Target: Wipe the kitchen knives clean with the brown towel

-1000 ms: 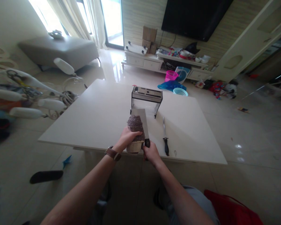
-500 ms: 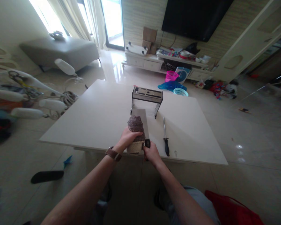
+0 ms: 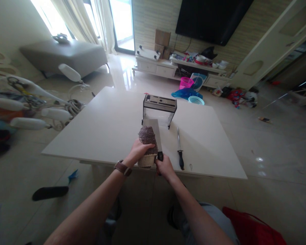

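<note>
My left hand (image 3: 139,150) is closed around a fuzzy grey-brown cloth (image 3: 147,135) with a beige band at its lower end, its thumb lying across the front. The cloth rests against the broad blade of a cleaver (image 3: 156,128), covering part of it. My right hand (image 3: 165,165) grips the cleaver's black handle, and the blade points away from me over the table's near edge. On the white table (image 3: 97,126), a sharpening steel (image 3: 180,149) with a black handle lies to the right. Beyond the blade stands a knife block (image 3: 160,103) with a slotted top and clear sides.
A small clear piece (image 3: 191,166) lies by the steel's handle. White chandelier arms (image 3: 56,114) crowd the table's left side. Past the far edge are a light-blue basket (image 3: 196,100), a blue bag (image 3: 186,93) and a pink basket (image 3: 185,82). A red bag (image 3: 252,226) sits at lower right.
The view has shifted very slightly. Both hands, the cloth and the cleaver keep nearly the same places.
</note>
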{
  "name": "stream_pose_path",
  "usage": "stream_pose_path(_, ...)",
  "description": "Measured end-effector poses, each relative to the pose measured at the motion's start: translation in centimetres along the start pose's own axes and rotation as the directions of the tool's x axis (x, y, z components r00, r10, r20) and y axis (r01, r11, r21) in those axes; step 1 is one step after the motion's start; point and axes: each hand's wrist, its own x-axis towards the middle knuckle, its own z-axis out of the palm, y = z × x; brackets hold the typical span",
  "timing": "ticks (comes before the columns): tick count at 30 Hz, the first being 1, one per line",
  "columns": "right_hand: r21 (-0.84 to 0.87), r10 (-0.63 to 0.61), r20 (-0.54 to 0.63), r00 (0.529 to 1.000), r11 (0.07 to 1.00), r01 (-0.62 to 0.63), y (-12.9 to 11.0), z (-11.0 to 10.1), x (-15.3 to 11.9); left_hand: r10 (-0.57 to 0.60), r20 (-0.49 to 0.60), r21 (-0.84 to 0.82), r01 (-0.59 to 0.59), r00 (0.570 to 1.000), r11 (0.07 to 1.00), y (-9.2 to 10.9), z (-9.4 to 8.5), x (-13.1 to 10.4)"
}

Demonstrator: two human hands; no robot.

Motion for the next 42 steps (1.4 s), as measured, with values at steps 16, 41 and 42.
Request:
stream_pose_path(16, -0.015, 0.010, 0.000, 1.000, 1.000, -0.010, 0.4, 0.1, 0.3, 0.007, 0.017, 0.027, -0.008, 1.000, 1.000, 0.0, 0.0, 0.0)
stream_pose_path(41, -0.017, 0.000, -0.009, 1.000, 1.000, 0.000, 0.8, 0.2, 0.6, 0.040, 0.022, 0.031, -0.041, 0.999, 0.999, -0.1, -0.1, 0.0)
stream_pose_path(42, -0.014, -0.002, -0.009, 1.000, 1.000, 0.002, 0.9, 0.2, 0.6, 0.038, 0.020, 0.034, -0.039, 0.999, 0.999, -0.1, -0.1, 0.0)
